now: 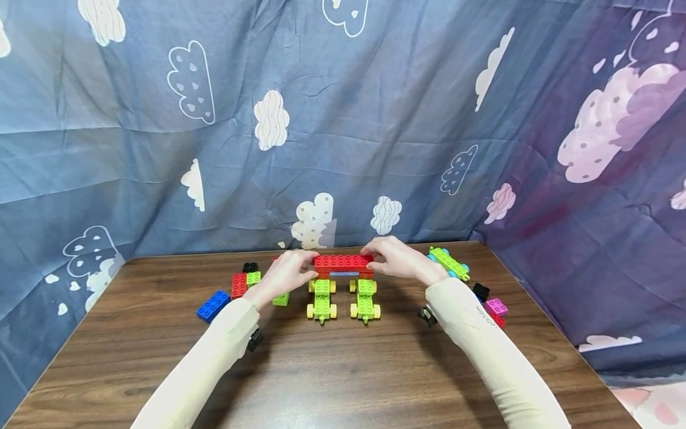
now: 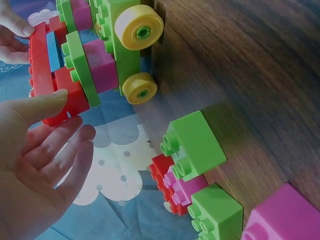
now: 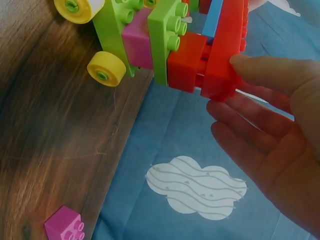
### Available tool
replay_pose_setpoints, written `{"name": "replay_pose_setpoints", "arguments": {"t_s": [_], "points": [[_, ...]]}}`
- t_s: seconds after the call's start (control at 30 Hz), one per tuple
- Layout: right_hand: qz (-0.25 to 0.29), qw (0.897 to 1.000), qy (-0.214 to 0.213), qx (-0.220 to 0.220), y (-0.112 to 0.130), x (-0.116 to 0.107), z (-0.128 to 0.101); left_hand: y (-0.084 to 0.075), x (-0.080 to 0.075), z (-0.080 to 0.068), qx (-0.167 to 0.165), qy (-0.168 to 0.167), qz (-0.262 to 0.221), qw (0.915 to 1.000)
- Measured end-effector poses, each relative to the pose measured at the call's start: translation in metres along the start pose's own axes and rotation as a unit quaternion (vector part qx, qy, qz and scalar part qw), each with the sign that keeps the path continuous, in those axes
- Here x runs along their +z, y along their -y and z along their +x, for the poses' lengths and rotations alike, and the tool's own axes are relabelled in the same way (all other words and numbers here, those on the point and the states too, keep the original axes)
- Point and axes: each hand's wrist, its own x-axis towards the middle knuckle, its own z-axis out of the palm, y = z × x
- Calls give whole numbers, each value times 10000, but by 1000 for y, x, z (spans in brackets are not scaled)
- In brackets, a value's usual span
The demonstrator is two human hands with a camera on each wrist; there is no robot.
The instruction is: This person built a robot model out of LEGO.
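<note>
A toy-brick bridge spans two lime-green wheeled bases [image 1: 321, 301] with yellow wheels [image 2: 139, 28]. On the bases stand purple bricks [image 2: 100, 65], green bricks [image 3: 167, 42] and red bricks [image 3: 187, 62]. A long row of red bricks [image 1: 344, 262] lies across the top, with a blue piece [image 1: 344, 274] under its middle. My left hand [image 1: 289, 269] pinches the left end of the red part, thumb in front and fingers behind. At the opposite end my right hand [image 1: 399, 259] pinches the red row between thumb and fingers. Both ends are partly covered by the fingers.
Left of the bridge lie a blue brick [image 1: 214, 306], a red brick [image 1: 239, 285] and green bricks [image 2: 197, 145]. On the right are a green wheeled base with blue wheels [image 1: 449, 264], a pink brick [image 1: 496, 307] and black pieces [image 1: 427, 316]. A cloud-patterned curtain [image 1: 343, 149] hangs behind the table.
</note>
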Motion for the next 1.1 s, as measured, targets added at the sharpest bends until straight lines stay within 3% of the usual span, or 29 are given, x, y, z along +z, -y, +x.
{"name": "replay_pose_setpoints", "arguments": {"t_s": [0.4,0.77,1.1], "points": [[-29,9996,-140,-232,-7,-1,-3,-3,1,1,7,58,-47,10000],[407,9992,-43,-26,-7,2,-9,-1,2,-1,132,125,-266,9995],[397,9992,51,60,0,4,-19,-6,1,-11,106,183,-345,9992]]}}
